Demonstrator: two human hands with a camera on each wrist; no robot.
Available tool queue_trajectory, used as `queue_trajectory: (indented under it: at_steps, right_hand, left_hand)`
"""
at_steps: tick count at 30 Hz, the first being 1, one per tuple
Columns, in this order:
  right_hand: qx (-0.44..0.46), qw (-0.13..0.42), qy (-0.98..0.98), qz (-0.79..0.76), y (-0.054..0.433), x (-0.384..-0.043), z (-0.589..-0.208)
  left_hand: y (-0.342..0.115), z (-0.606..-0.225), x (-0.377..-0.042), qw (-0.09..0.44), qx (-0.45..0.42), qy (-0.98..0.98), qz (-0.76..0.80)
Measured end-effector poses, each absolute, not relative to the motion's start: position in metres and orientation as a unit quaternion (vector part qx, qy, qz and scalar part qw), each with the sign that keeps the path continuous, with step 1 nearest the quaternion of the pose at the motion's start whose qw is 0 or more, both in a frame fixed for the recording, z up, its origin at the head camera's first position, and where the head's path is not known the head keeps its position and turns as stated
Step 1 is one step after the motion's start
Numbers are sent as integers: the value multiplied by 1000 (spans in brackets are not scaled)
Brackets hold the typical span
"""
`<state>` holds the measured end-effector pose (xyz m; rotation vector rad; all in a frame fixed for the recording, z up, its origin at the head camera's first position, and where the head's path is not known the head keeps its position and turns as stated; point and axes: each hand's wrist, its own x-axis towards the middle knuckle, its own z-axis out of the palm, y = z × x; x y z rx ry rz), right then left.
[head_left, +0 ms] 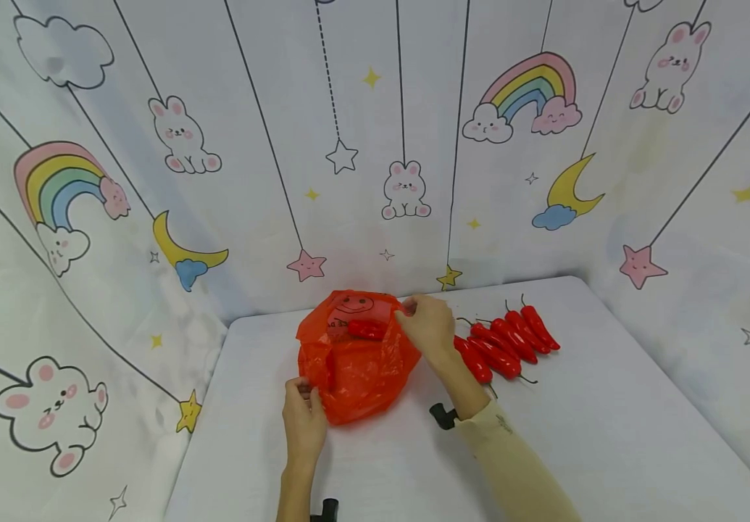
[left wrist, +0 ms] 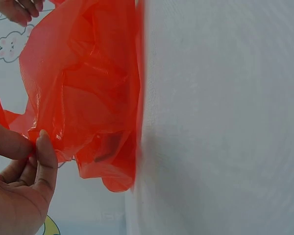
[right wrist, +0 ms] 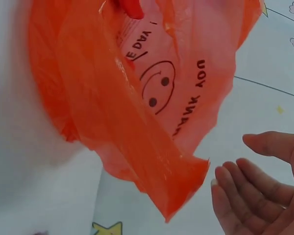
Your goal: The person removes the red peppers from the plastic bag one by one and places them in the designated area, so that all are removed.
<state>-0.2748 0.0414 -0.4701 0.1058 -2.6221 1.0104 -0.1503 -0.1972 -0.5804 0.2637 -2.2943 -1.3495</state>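
An orange-red plastic bag (head_left: pixel 364 380) stands with its mouth gaping, a smiling face and lettering printed on its wall. Inside the mouth a red chili pepper (head_left: pixel 367 330) shows. My left hand (head_left: pixel 304 420) pinches the bag's near left edge between thumb and fingertips, as the left wrist view makes plain. At the right side of the bag is my right hand (head_left: pixel 430 324). In the right wrist view that hand (right wrist: pixel 264 178) has thumb and fingers spread apart, with nothing between them, beside a loose corner of the bag (right wrist: pixel 186 181).
Several red chili peppers (head_left: pixel 511 337) lie in a row right of the bag, partly behind the right forearm. They rest on a white table (head_left: pixel 609 435). A white cloth (head_left: pixel 251 181) printed with rabbits, rainbows and stars rises behind and on both sides.
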Motion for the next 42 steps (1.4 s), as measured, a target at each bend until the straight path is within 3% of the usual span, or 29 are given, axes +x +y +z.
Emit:
queue_trajectory:
  at_steps: [42]
  right_hand:
    - [79,1,-965,250,-22,-334,-519]
  left_hand:
    - [-197,-579,-149,235,95,-834,-491]
